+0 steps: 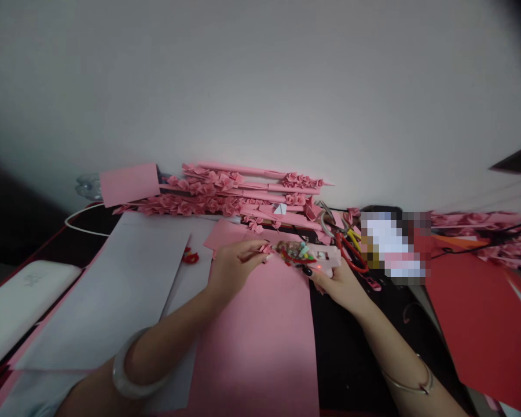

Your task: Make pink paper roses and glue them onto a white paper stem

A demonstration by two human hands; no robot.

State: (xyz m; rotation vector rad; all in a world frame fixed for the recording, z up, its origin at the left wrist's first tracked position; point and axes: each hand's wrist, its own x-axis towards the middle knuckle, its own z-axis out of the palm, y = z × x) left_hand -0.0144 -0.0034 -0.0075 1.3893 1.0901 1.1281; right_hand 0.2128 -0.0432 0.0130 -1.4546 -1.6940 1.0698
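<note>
Near the middle, my left hand [237, 267] pinches a small folded pink paper piece [267, 249] between thumb and fingers. My right hand [336, 284] is closed on a pale pink device [327, 256] with colourful decorations on its left end and a small red light on its side. The device's decorated end faces the folded piece, with a narrow gap between them. Below both hands lies a large pink paper sheet [256, 341] on the dark table surface [347, 353].
Pink paper flower stems [208, 202] line the wall. White sheets [121, 278] and a white box [30, 295] lie left. Right are red-handled pliers [351, 255], a blurred phone screen [391, 243] and red paper [481, 318]. A red item [191, 256] rests beside the white sheets.
</note>
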